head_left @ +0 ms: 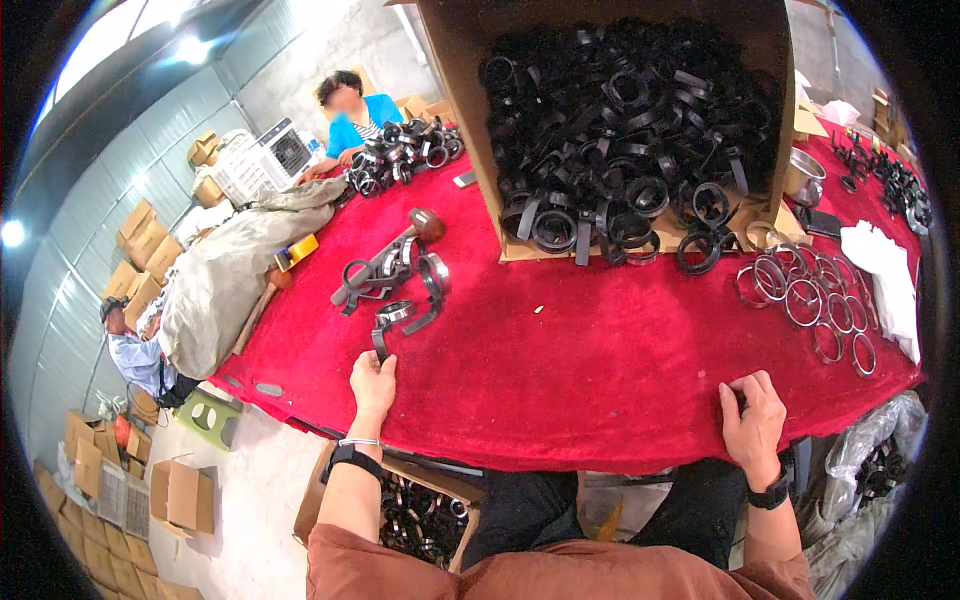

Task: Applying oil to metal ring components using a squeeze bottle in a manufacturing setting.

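My left hand (372, 390) is closed on the black handle of a ring with a shiny metal band (394, 313), at the left front of the red cloth-covered table (560, 380). Just beyond it lie several more black-handled rings (400, 262). Next to these is a hammer-like tool with a rounded brown head (427, 224). My right hand (753, 418) rests at the table's front right with its fingers curled in. A dark spot shows between thumb and fingers, but I cannot tell whether anything is held.
A large cardboard box (487, 205) tipped toward me spills black rings (630, 130). Thin metal rings (805, 300) and white cloth (885, 280) lie at right. Beneath the table edge sits a box of rings (425, 515). A person (365, 115) sits across the table; another (140, 350) is at left.
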The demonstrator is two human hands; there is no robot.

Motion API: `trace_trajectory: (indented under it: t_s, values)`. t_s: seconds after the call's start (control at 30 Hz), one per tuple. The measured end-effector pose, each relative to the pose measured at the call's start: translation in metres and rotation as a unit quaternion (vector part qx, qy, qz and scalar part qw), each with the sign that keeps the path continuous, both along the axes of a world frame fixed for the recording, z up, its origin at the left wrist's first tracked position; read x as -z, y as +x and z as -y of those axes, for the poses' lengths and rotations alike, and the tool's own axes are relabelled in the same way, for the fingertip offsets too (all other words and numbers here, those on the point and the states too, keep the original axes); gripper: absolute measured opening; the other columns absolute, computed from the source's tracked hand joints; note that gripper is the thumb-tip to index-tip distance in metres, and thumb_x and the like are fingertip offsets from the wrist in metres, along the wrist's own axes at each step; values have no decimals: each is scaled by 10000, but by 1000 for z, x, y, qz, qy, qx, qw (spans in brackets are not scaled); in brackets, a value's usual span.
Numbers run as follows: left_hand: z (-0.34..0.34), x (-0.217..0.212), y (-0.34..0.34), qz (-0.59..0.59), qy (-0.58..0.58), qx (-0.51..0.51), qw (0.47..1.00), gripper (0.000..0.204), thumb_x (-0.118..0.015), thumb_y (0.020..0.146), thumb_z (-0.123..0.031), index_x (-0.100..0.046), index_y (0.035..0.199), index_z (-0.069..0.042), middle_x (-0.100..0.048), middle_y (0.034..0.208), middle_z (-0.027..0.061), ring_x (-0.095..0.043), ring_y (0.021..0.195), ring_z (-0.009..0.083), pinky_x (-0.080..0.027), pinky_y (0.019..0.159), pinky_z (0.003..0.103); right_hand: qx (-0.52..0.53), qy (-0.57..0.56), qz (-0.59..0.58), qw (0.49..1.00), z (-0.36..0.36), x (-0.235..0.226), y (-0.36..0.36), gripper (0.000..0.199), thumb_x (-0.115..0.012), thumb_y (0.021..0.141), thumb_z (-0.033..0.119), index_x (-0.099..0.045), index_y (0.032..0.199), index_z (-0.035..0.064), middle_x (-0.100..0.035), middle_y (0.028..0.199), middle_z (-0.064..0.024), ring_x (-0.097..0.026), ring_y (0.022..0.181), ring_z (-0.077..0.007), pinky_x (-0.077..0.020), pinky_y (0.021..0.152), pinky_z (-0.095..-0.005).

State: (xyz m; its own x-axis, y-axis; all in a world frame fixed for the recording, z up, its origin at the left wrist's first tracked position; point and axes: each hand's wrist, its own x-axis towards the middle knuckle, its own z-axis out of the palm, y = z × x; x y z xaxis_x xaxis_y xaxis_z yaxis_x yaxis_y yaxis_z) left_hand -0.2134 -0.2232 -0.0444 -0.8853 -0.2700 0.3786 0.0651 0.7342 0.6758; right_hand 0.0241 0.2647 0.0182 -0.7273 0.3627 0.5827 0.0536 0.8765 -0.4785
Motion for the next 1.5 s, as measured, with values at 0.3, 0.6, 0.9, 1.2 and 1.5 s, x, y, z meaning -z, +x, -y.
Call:
trace_trajectory:
  t_s: [0.3,0.6,0.9,1.2,1.5]
  values:
    - [-20,-15,10,-9,52,18,998,213,-662,808,-122,-572,930,28,-559,765,7,-512,682,88,-430,632,237,7,7,12,1000,0,-1,0,122,-648,763,93,-553,732,23,-519,720,-127,-546,642,-321,-421,557,-391]
    - [-23,-21,4,-2,63,-5,998,251,-661,789,-138,-608,993,0,-639,800,82,-600,721,172,-474,685,303,7,7,13,1000,-2,1,-1,112,-648,762,93,-559,741,28,-514,718,-124,-547,643,-317,-423,561,-390]
    - [-19,-26,-23,-4,-73,-77,994,340,-656,772,-289,-633,1039,-80,-602,828,131,-580,863,297,-457,757,395,3,-6,12,1000,1,1,-2,109,-650,759,89,-561,736,31,-521,718,-121,-554,649,-313,-434,568,-378]
    - [-106,-76,18,-199,-336,64,918,497,-611,742,-82,-495,1225,-118,-477,1159,149,-539,951,311,-474,778,399,8,8,14,1000,-1,2,-5,124,-654,759,107,-559,731,33,-525,719,-119,-554,643,-315,-433,563,-384]
    - [-141,-94,-36,-94,-620,15,779,309,-569,767,-137,-597,1073,-99,-543,1097,64,-559,891,230,-480,693,365,9,11,28,999,-2,1,1,120,-648,764,109,-559,740,32,-526,720,-123,-554,644,-315,-431,563,-385]
